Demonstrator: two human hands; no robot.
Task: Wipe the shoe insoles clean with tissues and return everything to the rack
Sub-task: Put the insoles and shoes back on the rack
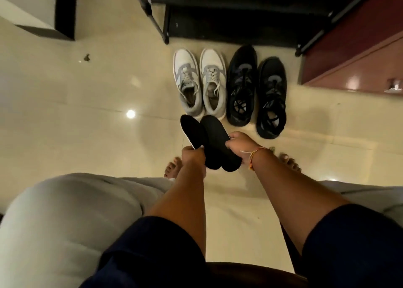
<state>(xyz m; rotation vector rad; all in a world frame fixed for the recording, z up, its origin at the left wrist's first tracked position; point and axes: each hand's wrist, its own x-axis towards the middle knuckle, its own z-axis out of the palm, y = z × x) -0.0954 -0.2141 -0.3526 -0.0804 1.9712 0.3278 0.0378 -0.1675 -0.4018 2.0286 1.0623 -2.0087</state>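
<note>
Nearest, the left hand curls round the heel end of one black insole, and the right hand, a thread bracelet at its wrist, pinches the edge of a second black insole. Both insoles are matte, dark and rounded at the toe, side by side and overlapping between the hands, toes pointing away. Just beyond them stand white-and-grey sneakers; beyond the right hand, black sneakers. Farthest, the black rack.
</note>
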